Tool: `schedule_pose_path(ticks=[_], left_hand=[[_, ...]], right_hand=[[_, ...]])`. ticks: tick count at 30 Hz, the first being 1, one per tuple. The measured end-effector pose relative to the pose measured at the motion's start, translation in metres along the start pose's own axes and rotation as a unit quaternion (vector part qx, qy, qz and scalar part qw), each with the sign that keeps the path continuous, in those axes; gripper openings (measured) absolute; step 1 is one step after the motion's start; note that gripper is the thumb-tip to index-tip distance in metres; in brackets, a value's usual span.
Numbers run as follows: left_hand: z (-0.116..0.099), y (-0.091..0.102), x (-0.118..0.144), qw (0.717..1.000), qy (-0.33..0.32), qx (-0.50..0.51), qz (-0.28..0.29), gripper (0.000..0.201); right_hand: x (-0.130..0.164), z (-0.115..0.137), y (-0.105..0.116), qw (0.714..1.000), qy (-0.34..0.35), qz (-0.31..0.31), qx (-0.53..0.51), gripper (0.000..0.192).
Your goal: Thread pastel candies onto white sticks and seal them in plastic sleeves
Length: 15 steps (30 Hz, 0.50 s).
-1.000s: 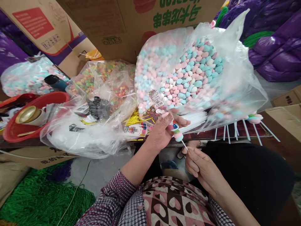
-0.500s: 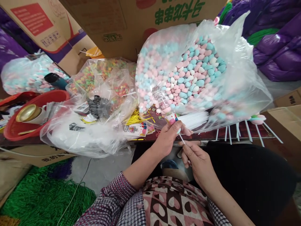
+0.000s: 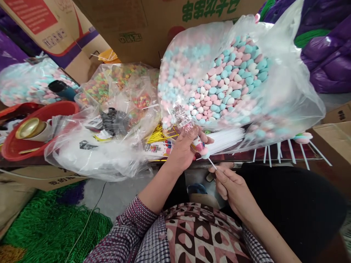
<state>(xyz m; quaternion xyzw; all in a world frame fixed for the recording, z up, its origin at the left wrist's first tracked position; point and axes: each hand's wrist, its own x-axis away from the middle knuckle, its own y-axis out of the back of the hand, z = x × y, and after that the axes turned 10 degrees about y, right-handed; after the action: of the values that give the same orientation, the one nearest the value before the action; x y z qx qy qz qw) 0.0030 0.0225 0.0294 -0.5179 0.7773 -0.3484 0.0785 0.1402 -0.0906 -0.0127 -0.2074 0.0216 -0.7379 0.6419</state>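
The candy skewer [image 3: 205, 152] is slanted over the table's [image 3: 242, 157] front edge, clear printed wrapper [image 3: 181, 114] up-left, white stick [image 3: 212, 163] down-right. Bottom bit's pink and pale blue. Left hand [image 3: 187, 146] is curled round the wrapped part, so the middle's mostly hidden; right hand [image 3: 231, 184] pinches the stick, covering its tip.

Green cords [image 3: 55, 223] are lying heaped at lower left, purple bundles [image 3: 329, 60] are sitting at upper right, and a red basin [image 3: 12, 148] is resting at far left.
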Motion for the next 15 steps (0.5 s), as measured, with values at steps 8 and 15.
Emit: schedule_pose_path(ticks=[8,15], left_hand=[[0.014,0.001,0.003,0.998,0.005,0.01,0.056,0.028],[0.028,-0.004,0.004,0.997,0.011,0.047,0.057,0.025]], right_hand=[[-0.001,0.003,0.0,0.995,-0.052,0.051,-0.074,0.029],[0.001,-0.004,0.0,0.989,0.083,-0.034,0.114,0.033]])
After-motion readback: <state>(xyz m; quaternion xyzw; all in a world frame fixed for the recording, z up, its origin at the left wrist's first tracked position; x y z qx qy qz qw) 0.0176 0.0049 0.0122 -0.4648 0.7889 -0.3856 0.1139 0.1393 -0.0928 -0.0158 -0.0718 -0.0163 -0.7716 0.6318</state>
